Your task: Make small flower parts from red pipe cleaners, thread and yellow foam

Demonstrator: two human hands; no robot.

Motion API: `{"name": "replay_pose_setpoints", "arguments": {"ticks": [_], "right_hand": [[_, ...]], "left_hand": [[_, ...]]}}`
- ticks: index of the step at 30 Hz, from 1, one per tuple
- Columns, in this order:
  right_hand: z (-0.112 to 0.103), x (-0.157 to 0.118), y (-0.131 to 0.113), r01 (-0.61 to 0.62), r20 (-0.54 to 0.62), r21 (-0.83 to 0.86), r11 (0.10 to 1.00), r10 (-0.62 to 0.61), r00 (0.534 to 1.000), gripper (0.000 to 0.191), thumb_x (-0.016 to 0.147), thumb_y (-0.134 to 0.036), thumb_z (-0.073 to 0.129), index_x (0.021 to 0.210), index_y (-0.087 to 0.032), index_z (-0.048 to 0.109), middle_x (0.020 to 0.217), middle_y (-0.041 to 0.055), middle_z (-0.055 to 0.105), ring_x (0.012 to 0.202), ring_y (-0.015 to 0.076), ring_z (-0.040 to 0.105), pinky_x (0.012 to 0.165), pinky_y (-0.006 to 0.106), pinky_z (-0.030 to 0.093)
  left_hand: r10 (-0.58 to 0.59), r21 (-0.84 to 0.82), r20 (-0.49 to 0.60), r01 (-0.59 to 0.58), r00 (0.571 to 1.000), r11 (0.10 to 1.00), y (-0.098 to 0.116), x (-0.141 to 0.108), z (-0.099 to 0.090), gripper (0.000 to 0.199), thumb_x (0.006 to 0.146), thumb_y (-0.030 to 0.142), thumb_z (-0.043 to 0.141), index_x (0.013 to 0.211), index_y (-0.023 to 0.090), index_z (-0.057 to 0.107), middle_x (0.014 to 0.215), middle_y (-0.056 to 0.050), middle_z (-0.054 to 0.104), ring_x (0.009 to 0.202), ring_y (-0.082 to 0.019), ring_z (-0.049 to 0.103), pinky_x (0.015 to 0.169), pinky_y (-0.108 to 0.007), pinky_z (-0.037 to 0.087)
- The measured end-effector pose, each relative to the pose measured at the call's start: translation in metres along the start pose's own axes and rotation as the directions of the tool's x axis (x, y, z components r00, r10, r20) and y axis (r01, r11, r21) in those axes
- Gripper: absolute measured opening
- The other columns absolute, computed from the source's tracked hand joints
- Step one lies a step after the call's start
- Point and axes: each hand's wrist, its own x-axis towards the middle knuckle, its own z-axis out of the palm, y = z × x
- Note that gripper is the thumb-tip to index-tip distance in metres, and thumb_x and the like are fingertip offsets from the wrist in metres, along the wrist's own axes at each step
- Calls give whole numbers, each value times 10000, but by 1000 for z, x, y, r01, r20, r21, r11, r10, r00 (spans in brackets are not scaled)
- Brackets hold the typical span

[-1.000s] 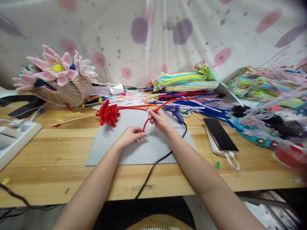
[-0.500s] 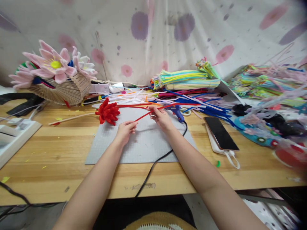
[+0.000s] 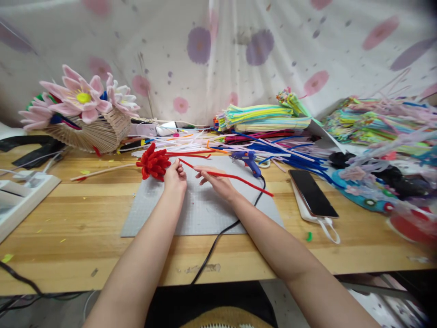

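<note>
A long red pipe cleaner (image 3: 244, 177) runs between my hands, its free end sloping down to the right over the grey cutting mat (image 3: 205, 214). My left hand (image 3: 175, 176) is closed in a pinch at its left end, just right of a red pipe-cleaner flower (image 3: 153, 162). Farther along, my right hand (image 3: 216, 183) has it loosely between thumb and fingers, the lower fingers extended. Other red pipe cleaners (image 3: 191, 155) lie behind my left hand. At the mat's back right corner rests a blue glue gun (image 3: 247, 158), its black cord crossing the mat.
Left are a power strip (image 3: 34, 196), a wooden stick (image 3: 102, 172) and a stick-built fan (image 3: 90, 134) with pink flowers. Bundled pipe cleaners (image 3: 266, 116) and loose blue ones (image 3: 297, 157) fill the back. A phone (image 3: 312, 193) lies right, beside a blue piece with ornaments (image 3: 362, 191).
My left hand has moved left and up toward the red flower. My right hand has shifted slightly left and lower, and the pipe cleaner's right end now droops toward me.
</note>
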Motion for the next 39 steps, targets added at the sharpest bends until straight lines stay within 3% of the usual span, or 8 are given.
{"name": "replay_pose_setpoints", "arguments": {"ticks": [8,11,14,18,20,25,32,39], "right_hand": [[-8,2,16,236,133,-354,905,-201,971,285,784,-259,548,1040,-329,653,1272,13,521,1105,175,496,958,353,371],[-16,3,18,171,32,-366,915,-171,985,443,772,-226,544,1207,-310,535,1250,45,500,944,138,534,830,298,432],[-18,2,10,-4,36,-300,954,16,999,371,802,-325,509,1157,-230,559,849,15,584,675,96,495,631,226,419],[-10,-3,-2,-238,488,-236,942,327,810,308,754,-431,566,865,-154,645,589,-47,495,536,61,413,518,190,333],[-8,-4,-4,-301,556,-231,925,380,739,272,701,-406,632,748,-138,626,557,-57,491,505,46,395,487,181,303],[-22,1,3,-415,133,76,907,404,905,265,680,-401,644,685,-171,513,470,-84,458,376,28,346,368,165,219],[-27,13,11,-241,-220,481,843,382,898,247,686,-324,646,702,-190,438,538,-57,569,433,56,514,384,156,344],[-6,5,15,-382,51,424,821,400,915,132,777,-228,579,779,-174,458,706,29,681,594,120,644,457,185,471]], "left_hand": [[-42,-68,-70,37,997,997,-4,6,26,259,835,123,454,582,160,412,475,54,434,398,-35,450,459,-151,399],[17,-49,48,-15,999,999,6,1,24,173,834,111,458,667,157,464,566,36,520,495,-43,537,517,-155,432],[141,-17,135,-140,981,990,17,-3,21,137,791,116,539,692,165,458,559,63,493,429,-8,464,425,-114,336],[274,-65,98,-268,957,961,21,0,20,159,763,124,566,689,177,436,524,86,458,401,1,421,403,-110,298],[304,-89,73,-297,950,951,19,2,19,143,761,133,563,696,182,446,541,82,486,431,-5,461,452,-115,354],[298,-108,75,-290,952,951,11,6,3,118,752,164,575,718,196,467,632,56,568,590,-47,593,684,-195,474],[175,-23,106,-174,979,985,-25,2,-22,124,732,186,608,739,207,487,736,44,629,755,-84,646,749,-241,473],[106,-159,57,-96,993,983,-27,-5,-17,99,790,88,524,746,173,497,678,42,591,610,-37,603,632,-156,472]]}}
